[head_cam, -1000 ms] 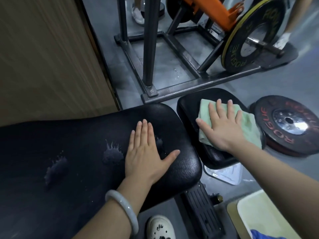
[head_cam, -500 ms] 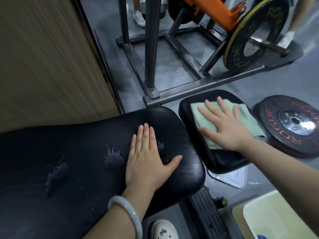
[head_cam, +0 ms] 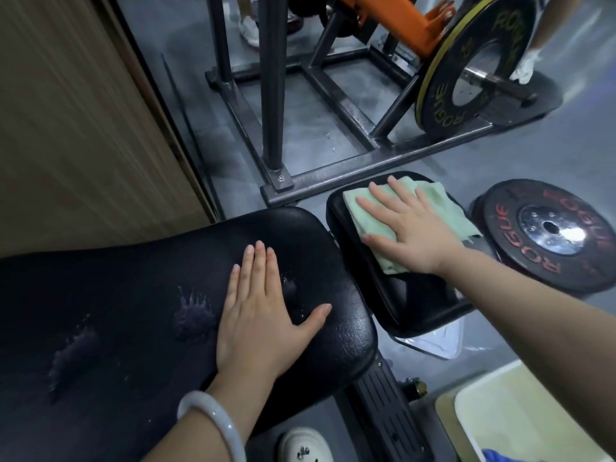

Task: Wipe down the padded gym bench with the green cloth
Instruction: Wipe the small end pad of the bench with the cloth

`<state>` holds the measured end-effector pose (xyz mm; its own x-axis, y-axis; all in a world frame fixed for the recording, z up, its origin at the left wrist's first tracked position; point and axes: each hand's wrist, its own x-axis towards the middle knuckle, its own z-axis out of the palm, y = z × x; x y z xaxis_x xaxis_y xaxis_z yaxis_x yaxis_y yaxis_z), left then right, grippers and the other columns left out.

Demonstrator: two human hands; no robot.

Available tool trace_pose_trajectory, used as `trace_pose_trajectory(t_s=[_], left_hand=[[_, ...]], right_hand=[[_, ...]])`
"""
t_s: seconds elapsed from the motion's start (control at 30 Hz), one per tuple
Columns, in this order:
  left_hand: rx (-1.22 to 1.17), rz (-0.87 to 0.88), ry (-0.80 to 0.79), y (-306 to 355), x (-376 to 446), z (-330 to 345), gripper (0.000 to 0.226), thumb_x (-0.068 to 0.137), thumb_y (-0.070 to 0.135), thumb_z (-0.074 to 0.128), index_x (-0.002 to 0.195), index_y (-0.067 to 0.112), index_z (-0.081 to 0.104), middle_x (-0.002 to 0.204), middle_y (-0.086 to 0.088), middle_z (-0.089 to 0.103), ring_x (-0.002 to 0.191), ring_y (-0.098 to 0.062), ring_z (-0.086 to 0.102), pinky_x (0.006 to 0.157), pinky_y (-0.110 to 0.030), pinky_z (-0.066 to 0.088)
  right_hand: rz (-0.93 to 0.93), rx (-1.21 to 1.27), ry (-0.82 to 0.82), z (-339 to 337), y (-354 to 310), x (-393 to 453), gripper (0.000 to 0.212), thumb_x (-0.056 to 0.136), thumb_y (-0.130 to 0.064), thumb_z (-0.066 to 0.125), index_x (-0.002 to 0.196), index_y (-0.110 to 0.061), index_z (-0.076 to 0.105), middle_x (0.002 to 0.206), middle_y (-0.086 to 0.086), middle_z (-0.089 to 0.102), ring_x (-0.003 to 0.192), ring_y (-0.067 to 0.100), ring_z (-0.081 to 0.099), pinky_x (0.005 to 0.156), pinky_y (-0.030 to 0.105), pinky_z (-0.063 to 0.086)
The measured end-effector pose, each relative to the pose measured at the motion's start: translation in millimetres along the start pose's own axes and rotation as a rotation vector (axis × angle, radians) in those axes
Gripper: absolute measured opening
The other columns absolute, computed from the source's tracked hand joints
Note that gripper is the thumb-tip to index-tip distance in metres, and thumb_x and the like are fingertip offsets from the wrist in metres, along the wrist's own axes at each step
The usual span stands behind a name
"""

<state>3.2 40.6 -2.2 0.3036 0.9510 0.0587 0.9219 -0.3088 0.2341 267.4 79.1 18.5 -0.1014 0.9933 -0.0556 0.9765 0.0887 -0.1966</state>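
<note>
Your right hand (head_cam: pixel 411 233) presses the green cloth (head_cam: pixel 433 208) flat.
Fingers spread, pointing to ten o'clock on the small pad (head_cam: pixel 410 295); your left hand (head_cam: pixel 260 315) lies flat.

Right hand (head_cam: pixel 411 235) flat on green cloth (head_cam: pixel 363 213), left hand (head_cam: pixel 258 316) flat on bench pad (head_cam: pixel 133 295)

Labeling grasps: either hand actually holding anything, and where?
No grip. Right hand presses flat on green cloth's middle; left hand rests flat on bench pad.
</note>
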Motion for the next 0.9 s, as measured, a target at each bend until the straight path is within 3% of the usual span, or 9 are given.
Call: trace_pose_trajectory(t_s=[0.13,0.23,0.37,0.5,0.67,0.73,0.8,0.9], left_hand=[[-0.006,0.002,-0.004,0,0,-2,0.111,0.073,0.085,0.01,0.151,0.007,0.0,0.159,-0.004,-0.01,0.144,-0.012,-0.018,0.116,-0.031,-0.011],[-0.016,0.004,0.002,-1,0,-3,0.111,0.072,0.085,0.008,0.151,0.007,-0.001,0.158,-0.003,-0.012,0.144,-0.011,-0.02,0.116,-0.032,-0.011],[-0.023,-0.005,-0.005,0,-1,-4,0.109,0.073,0.085,0.007,0.15,0.009,-0.008,0.158,-0.003,-0.017,0.142,-0.011,-0.024,0.115,-0.032,-0.012],[-0.003,-0.007,-0.021,0,0,-3,0.108,0.071,0.085,0.004,0.148,0.01,-0.013,0.157,-0.003,-0.021,0.141,-0.011,-0.028,0.115,-0.032,-0.015],[0.046,0.003,-0.015,-2,0,2,0.109,0.077,0.085,0.004,0.15,0.004,0.009,0.159,-0.008,0.001,0.147,-0.016,-0.006,0.116,-0.034,-0.003],[0.06,0.003,-0.034,-2,1,4,0.108,0.079,0.085,0.005,0.15,0.003,0.014,0.159,-0.009,0.005,0.147,-0.017,-0.002,0.116,-0.035,-0.001],[0.061,0.003,-0.038,-1,1,2,0.107,0.08,0.084,0.009,0.149,0.003,0.017,0.159,-0.01,0.009,0.147,-0.018,0.002,0.116,-0.036,0.001],[0.059,0.007,-0.031,-1,0,2,0.108,0.077,0.085,0.004,0.149,0.005,0.007,0.159,-0.007,0.001,0.147,-0.016,-0.007,0.116,-0.034,-0.005]], right_hand=[[-0.116,0.018,-0.011,4,-19,-3,0.088,0.076,-0.082,-0.002,0.15,-0.038,0.018,0.158,-0.013,0.001,0.143,0.009,-0.018,0.115,0.039,-0.013],[-0.181,0.084,-0.029,4,-6,-22,0.077,0.083,-0.075,-0.005,0.148,-0.041,0.019,0.154,-0.018,-0.002,0.143,0.01,-0.02,0.115,0.037,-0.015],[0.096,0.031,-0.023,-4,15,-24,0.062,0.083,-0.074,0.008,0.141,-0.055,0.007,0.159,-0.012,-0.011,0.141,0.015,-0.03,0.115,0.051,-0.013],[0.225,-0.009,-0.046,0,-3,4,0.059,0.091,-0.068,0.019,0.147,-0.05,0.01,0.16,-0.009,-0.007,0.143,0.02,-0.027,0.113,0.053,-0.015],[-0.069,-0.009,-0.034,3,-4,-11,0.079,0.08,-0.078,-0.002,0.149,-0.042,0.011,0.159,-0.012,-0.001,0.145,0.014,-0.016,0.115,0.044,-0.009],[-0.114,0.029,-0.029,0,9,-21,0.074,0.081,-0.078,0.001,0.147,-0.044,0.012,0.156,-0.015,0.0,0.145,0.01,-0.013,0.117,0.043,-0.006],[-0.024,0.043,-0.002,-3,18,-19,0.069,0.081,-0.075,0.009,0.144,-0.048,0.011,0.157,-0.016,0.002,0.144,0.007,-0.013,0.118,0.044,-0.004],[0.162,0.019,0.012,-2,10,5,0.066,0.086,-0.068,0.016,0.148,-0.046,0.014,0.16,-0.011,0.003,0.146,0.012,-0.013,0.117,0.044,-0.008]])
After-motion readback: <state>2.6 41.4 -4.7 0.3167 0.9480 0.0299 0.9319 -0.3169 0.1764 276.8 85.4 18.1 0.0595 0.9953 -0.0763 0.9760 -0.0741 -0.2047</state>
